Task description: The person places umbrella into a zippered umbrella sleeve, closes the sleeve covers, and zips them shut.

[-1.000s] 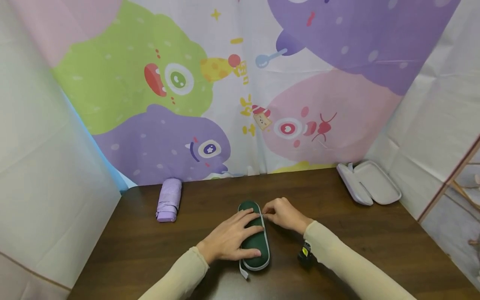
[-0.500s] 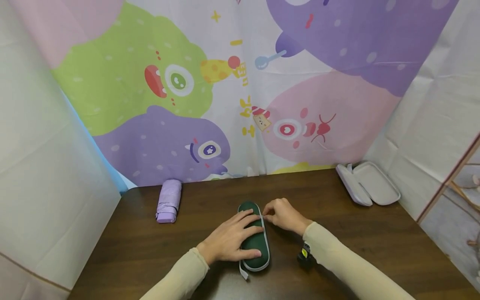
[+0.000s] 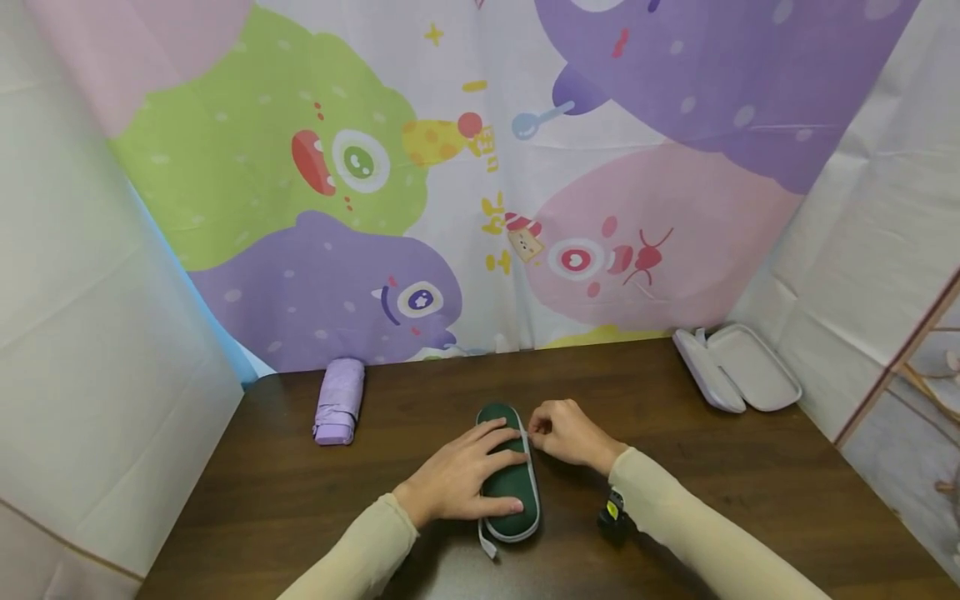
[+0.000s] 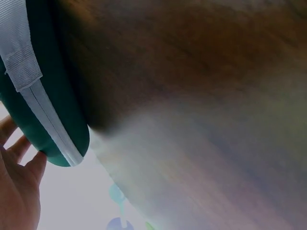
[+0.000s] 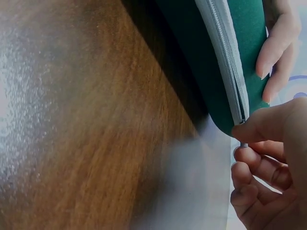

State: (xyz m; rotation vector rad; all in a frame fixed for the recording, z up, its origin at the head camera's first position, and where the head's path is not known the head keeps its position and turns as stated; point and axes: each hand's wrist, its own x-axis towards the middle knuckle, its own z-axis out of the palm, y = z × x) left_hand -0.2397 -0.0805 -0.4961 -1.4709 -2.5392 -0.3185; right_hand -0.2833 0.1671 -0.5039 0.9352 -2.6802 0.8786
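A dark green oblong zip case [image 3: 513,483] with a pale grey zipper lies lengthwise on the table. Across its top rests my left hand [image 3: 459,473], fingers spread and thumb near the close end. My right hand [image 3: 567,432] is at the case's right side, toward the far end. In the right wrist view, its thumb and forefinger pinch the small zipper pull [image 5: 243,144] at the slider, and the zipper [image 5: 223,45] runs along the case's side. A grey strap [image 4: 21,67] crosses the other side in the left wrist view.
A folded lilac umbrella [image 3: 339,402] lies at the back left of the brown wooden table [image 3: 405,400]. At the back right is an opened pale case [image 3: 738,367]. A cartoon-printed cloth [image 3: 480,292] hangs behind, with white sheets at both sides.
My right hand has shifted slightly toward me and to the right along the case's edge, still pinching the pull. My left hand and the case have stayed in place.
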